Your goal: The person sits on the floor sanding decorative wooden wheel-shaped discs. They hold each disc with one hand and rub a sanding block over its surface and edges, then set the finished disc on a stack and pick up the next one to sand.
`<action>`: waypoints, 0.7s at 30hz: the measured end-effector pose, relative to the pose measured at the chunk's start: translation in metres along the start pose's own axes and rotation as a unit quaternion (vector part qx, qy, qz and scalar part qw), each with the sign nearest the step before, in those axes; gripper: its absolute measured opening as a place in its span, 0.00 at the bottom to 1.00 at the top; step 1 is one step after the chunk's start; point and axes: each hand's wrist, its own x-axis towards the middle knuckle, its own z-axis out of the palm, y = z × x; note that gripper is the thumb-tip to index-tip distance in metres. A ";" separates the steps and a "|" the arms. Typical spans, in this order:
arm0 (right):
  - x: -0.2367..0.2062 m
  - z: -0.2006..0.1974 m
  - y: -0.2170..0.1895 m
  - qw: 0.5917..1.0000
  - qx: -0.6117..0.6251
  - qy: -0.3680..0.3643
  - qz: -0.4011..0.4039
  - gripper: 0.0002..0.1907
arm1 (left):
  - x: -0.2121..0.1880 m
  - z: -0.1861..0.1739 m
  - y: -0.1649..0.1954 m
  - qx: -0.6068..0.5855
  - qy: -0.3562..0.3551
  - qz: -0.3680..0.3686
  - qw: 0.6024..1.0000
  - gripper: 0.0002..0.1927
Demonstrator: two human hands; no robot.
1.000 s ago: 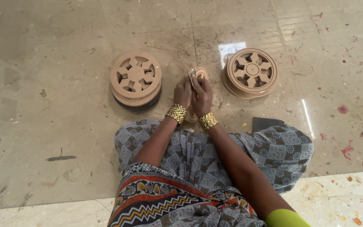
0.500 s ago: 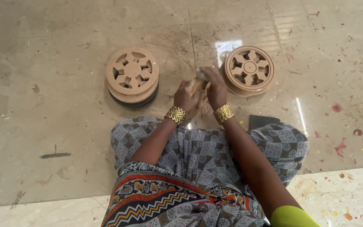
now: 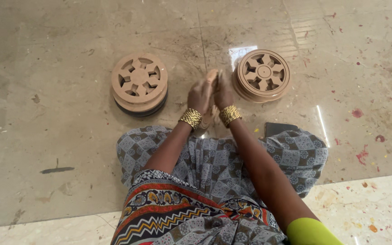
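We press one wooden disc (image 3: 211,79) between our left hand (image 3: 200,94) and right hand (image 3: 223,92), both closed on it, between two disc stacks (image 3: 139,83) within reach.

Home: paint-flecked stone floor (image 3: 69,68)

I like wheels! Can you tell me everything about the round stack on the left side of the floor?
The left stack is a pile of flat round discs, tan like wood or fibreboard, with a dark one at the bottom. The top disc has a hub and spoke-like cutouts, like a wheel. It lies flat on the stone floor, left of the left hand. Nothing touches it.
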 end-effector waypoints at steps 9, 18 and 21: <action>-0.088 0.031 -0.013 0.991 -0.062 -0.041 -0.109 0.36 | 0.010 -0.010 -0.018 -0.132 0.046 -0.156 0.978 0.29; -0.065 0.025 0.003 0.993 -0.096 -0.034 -0.055 0.32 | -0.021 -0.006 -0.029 -0.111 0.089 -0.191 0.971 0.29; -0.055 0.017 0.004 0.986 -0.026 -0.093 0.134 0.18 | -0.024 0.000 -0.021 -0.093 0.105 -0.212 0.967 0.26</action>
